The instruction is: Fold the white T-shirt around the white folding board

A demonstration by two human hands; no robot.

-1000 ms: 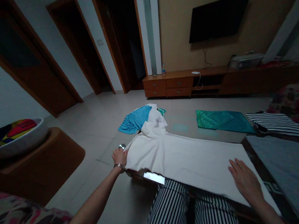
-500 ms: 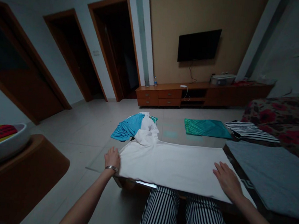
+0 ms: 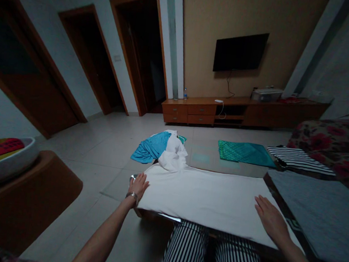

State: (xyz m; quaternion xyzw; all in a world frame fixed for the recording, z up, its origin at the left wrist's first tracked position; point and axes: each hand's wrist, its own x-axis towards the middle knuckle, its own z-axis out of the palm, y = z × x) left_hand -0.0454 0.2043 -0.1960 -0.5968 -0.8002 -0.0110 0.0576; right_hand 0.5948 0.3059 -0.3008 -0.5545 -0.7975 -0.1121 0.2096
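Note:
A white cloth garment (image 3: 202,193) lies spread flat along the near edge of a glass-topped table (image 3: 201,160), in front of my striped trouser legs. On its left end rests my left hand (image 3: 138,186), fingers stretched out, with a metal bracelet at the wrist. My right hand (image 3: 272,220) lies flat on the right part of the cloth, fingers extended. Neither hand grips anything. Beyond the cloth's left end sits a crumpled heap of a blue garment (image 3: 151,147) and a white garment (image 3: 174,153), touching the spread cloth.
Folded green cloth (image 3: 246,153), a striped garment (image 3: 301,159) and a grey garment (image 3: 320,215) lie to the right. A floral sofa (image 3: 331,140) stands beyond them. At left, a basin (image 3: 13,169) sits on a brown stool (image 3: 51,197). A TV cabinet (image 3: 201,111) lines the far wall.
My left hand has moved slightly right, further onto the white cloth, baring a shiny table corner. My right hand stays flat on the cloth. The view has shifted a little.

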